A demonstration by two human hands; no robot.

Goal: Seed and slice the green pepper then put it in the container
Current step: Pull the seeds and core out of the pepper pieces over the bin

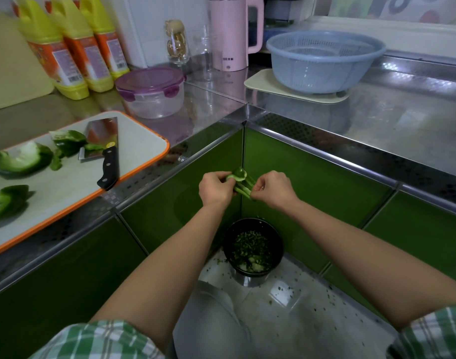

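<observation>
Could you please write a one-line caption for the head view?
Left hand and right hand hold a pepper piece over the bin; cleaver lies on the cutting board.

Both hands, left [216, 189] and right [273, 189], pinch a pepper piece [241, 181] above the bin [252, 244]; more pieces [22, 159] and a knife [102, 149] lie on the board [138, 146].

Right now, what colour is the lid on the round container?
The lid is translucent purple; the head view shows it.
</observation>
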